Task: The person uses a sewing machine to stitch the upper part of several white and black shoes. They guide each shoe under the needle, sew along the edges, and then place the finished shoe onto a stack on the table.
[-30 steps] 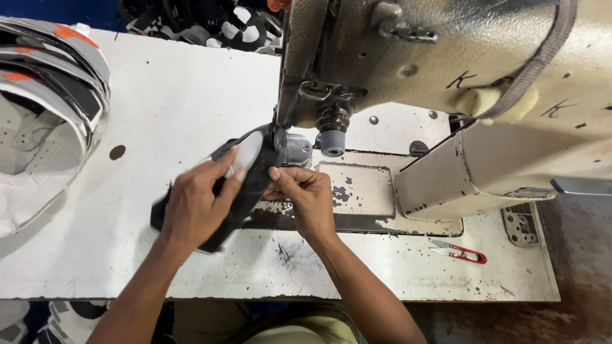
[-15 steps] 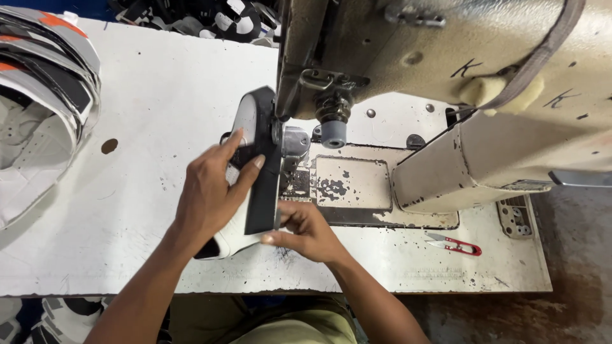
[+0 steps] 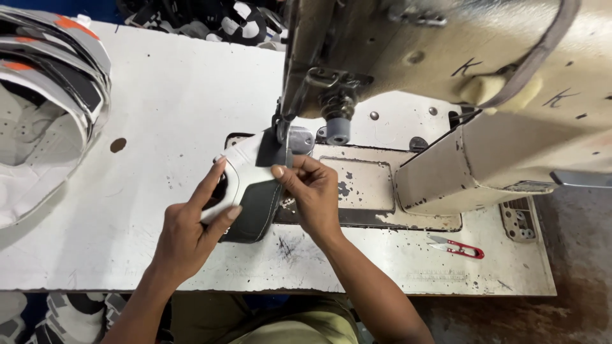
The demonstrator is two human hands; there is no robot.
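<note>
We see the white desk [image 3: 159, 108] filling most of the frame, scuffed and speckled with dark marks, with a small round hole in its upper left part. Above it, across the upper right of the frame, hangs the industrial sewing machine [image 3: 484, 83], cream-coloured and worn, its arm reaching from the right edge to the needle area near the upper centre. At the left edge of the frame we find a stack of shoe upper pieces [image 3: 44, 108], grey, white and black with orange patches. More pieces of the same kind lie along the top edge, behind the machine.

Near the centre of the frame, just under the needle area, sits the shoe upper piece [image 3: 252, 185], white at the top and dark below, resting on the desk and the machine bed. Our left hand [image 3: 191, 232] holds its left side, the grip closed on it with the fingers spread along the edge. Our right hand [image 3: 312, 191] pinches its upper right edge between thumb and fingers, close to the presser foot.

In the lower right of the frame, on the desk, lie small red-handled thread snips [image 3: 458, 247], well apart from both hands.
</note>
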